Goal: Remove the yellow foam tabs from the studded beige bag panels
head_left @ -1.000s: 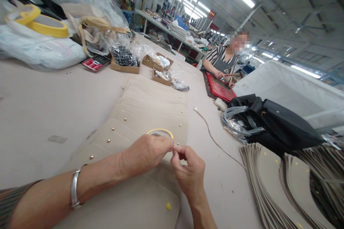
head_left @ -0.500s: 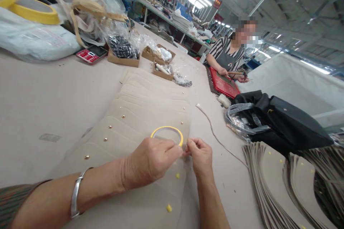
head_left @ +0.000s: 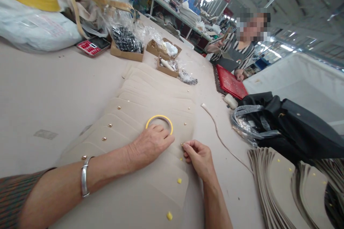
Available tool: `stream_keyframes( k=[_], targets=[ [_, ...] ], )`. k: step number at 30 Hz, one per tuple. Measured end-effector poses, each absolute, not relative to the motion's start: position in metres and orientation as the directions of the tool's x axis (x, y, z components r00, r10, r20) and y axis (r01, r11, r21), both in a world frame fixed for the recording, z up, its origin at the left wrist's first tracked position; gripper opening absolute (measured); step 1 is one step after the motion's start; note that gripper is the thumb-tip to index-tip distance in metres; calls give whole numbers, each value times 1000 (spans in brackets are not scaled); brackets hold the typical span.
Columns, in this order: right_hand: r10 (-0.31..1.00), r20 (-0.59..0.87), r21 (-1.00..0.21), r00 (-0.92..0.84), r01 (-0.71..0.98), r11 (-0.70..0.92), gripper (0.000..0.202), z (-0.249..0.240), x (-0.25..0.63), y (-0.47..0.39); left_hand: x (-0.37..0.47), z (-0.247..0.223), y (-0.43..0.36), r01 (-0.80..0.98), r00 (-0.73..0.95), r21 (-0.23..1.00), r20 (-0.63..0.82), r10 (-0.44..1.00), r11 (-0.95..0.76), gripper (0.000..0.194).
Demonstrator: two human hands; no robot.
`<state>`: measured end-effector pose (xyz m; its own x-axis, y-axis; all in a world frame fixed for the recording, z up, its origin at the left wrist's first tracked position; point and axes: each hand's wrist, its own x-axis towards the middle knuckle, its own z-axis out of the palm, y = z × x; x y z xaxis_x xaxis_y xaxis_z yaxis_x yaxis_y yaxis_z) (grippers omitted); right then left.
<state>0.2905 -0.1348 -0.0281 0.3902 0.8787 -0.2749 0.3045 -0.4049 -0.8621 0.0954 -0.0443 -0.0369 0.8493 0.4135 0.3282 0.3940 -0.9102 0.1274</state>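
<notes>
Fanning beige panels (head_left: 129,196): overlapped beneath the left hand and forearm, their run stretching forward from both hands, with right edges beside the right fingertips.
Left hand (head_left: 150,146): curled over the panels, left of the right hand, its fingers closed on the near rim of the tape roll.
Right hand (head_left: 197,155): thumb and forefinger drawn together at the panels' right edge; whether they pinched anything could not be told.
Tape roll (head_left: 159,116): just forward of the left knuckles; forward and left of the right hand.
Yellow patches (head_left: 179,180): trailed back toward the wearer from beneath the right fingertips.
Brass stud (head_left: 182,145): right at the right fingertips, much nearer that hand than the left; its row ran forward, roughly along the panels' long axis.
</notes>
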Motion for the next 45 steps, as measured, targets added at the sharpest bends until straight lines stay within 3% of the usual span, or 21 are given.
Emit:
stream_keyframes(
  k=[7, 11, 16, 18, 21, 24, 29, 35, 40, 45],
  targets=[
    [937, -22, -677, 349, 684, -271, 23, -25, 279, -130, 96, -36, -44, 387, 847, 168, 323, 422, -907, 7],
    [914, 19, -664, 406, 688, -292, 27, -29, 280, -132, 96, -37, -45, 395, 846, 161, 320, 427, -904, 7],
    [880, -119, -795, 460, 487, -362, 28, -36, 287, -147, 94, -38, -44, 389, 841, 178, 332, 427, -904, 9],
    [909, -50, -772, 413, 562, -298, 26, -37, 286, -152, 94, -38, -44, 382, 838, 184, 345, 424, -906, 12],
    [928, 125, -643, 350, 741, -192, 23, -36, 279, -150, 93, -39, -44, 377, 830, 186, 366, 420, -907, 13],
    [933, 188, -546, 306, 822, -160, 26, -35, 272, -141, 93, -40, -44, 364, 829, 181, 384, 406, -914, 12],
    [950, 105, -552, 296, 812, -192, 24, -25, 273, -132, 91, -34, -46, 342, 819, 179, 425, 386, -922, 13],
    [983, -73, -573, 169, 799, -180, 27, -7, 281, -148, 82, -21, -46, 251, 770, 336, 499, 398, -908, 18],
    [951, 233, -719, 205, 694, 27, 19, 2, 260, -154, 82, -19, -52, 85, 696, 410, 628, 349, -908, 33],
    [894, 446, -597, 41, 758, 263, 22, 9, 242, -154, 85, -19, -60, 154, 678, 334, 649, 345, -930, 36]
  ],
)
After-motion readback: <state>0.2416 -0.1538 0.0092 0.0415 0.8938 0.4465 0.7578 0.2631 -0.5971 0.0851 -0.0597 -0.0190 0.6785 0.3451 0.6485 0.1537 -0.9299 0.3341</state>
